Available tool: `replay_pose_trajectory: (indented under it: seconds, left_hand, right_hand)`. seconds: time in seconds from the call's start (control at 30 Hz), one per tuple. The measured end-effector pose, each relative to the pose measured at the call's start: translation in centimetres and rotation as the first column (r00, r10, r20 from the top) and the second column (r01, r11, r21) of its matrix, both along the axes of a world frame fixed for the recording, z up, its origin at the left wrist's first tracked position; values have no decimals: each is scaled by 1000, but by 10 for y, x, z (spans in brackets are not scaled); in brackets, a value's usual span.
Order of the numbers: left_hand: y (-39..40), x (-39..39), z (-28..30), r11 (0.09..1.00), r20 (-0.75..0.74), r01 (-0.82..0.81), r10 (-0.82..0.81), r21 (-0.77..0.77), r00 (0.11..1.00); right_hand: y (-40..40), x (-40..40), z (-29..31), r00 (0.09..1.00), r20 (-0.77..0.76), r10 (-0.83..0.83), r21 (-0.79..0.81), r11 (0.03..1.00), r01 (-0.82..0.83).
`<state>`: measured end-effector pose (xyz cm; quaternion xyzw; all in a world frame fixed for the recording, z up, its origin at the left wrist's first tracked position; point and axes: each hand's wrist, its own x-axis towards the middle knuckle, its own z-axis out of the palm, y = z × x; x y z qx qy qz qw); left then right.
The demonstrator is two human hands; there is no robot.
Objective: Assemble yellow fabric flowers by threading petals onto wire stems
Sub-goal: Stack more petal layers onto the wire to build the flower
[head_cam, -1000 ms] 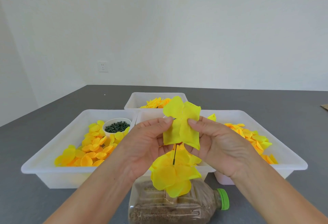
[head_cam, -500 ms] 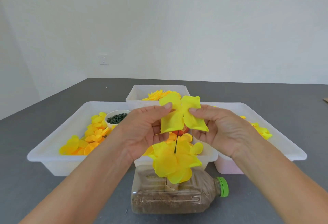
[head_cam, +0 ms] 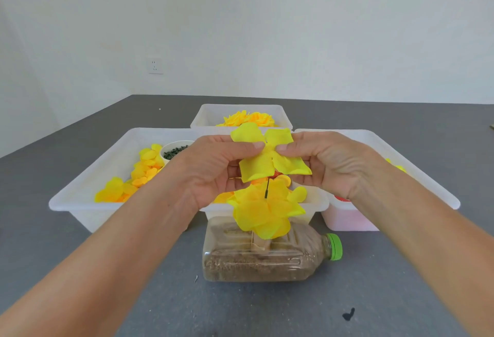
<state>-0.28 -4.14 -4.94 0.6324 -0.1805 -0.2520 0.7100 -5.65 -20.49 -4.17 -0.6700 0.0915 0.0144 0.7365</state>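
Pinching the petal piece [head_cam: 270,155] flatter than before, both hands [head_cam: 213,171] gripping it, above the wire stem [head_cam: 266,189].

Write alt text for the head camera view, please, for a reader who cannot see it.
Both hands, left and right, pinch a yellow four-petal fabric piece above a black wire stem that already carries yellow petals. The stem stands on a sand-filled bottle lying before white trays.
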Motion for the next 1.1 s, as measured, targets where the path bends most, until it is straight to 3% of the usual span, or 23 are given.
replay_pose_trajectory:
  seconds: [0.27, 0.67, 1.1]
  left_hand:
    - [-2, 0, -4, 999, -81, -48, 49, 16, 995]
    - [-5, 2, -15, 997, -44, -51, 53, 57, 998]
    - [-12, 6, -20, 993, -226, -83, 100, 86, 969]
  right_hand:
    - [0, 1, 2, 999, 5, 52, -75, 996, -52]
    - [-3, 4, -4, 999, -27, 31, -83, 996, -33]
    - [-5, 11, -8, 979, -190, 69, -10, 997, -72]
